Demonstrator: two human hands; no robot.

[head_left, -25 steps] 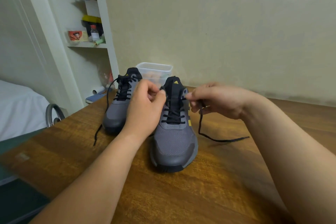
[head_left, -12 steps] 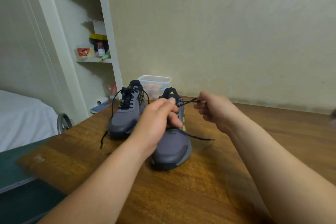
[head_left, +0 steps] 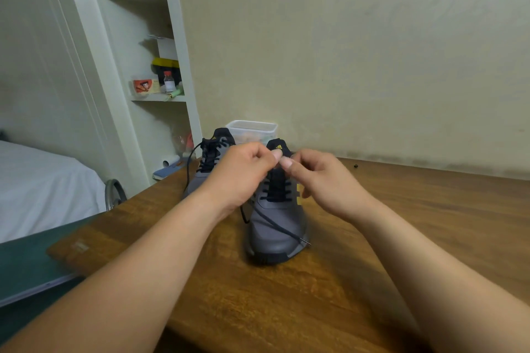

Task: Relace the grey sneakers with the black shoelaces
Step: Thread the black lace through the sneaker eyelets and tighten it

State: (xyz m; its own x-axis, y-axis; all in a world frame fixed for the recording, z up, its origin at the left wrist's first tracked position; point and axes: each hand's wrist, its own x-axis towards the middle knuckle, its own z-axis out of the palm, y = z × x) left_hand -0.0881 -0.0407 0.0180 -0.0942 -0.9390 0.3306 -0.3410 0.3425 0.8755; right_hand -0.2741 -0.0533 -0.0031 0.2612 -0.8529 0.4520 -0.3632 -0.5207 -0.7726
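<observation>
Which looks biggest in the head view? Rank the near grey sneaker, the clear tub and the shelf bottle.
Largest: near grey sneaker; then clear tub, partly hidden; smallest: shelf bottle, farthest off, true size unsure.

Pretty dim, flat room light with a yellow-green cast, so the arms only throw faint, fuzzy shadows on the table (head_left: 286, 309). The left hand (head_left: 241, 178) and right hand (head_left: 324, 183) are smeared by motion blur at the fingertips, while the lace (head_left: 279, 227) across the sneaker (head_left: 275, 246) toe reads fairly clean. The wide lens bows the shelf post (head_left: 94, 66) near the left edge, and everything's a bit soft and mushy.
</observation>
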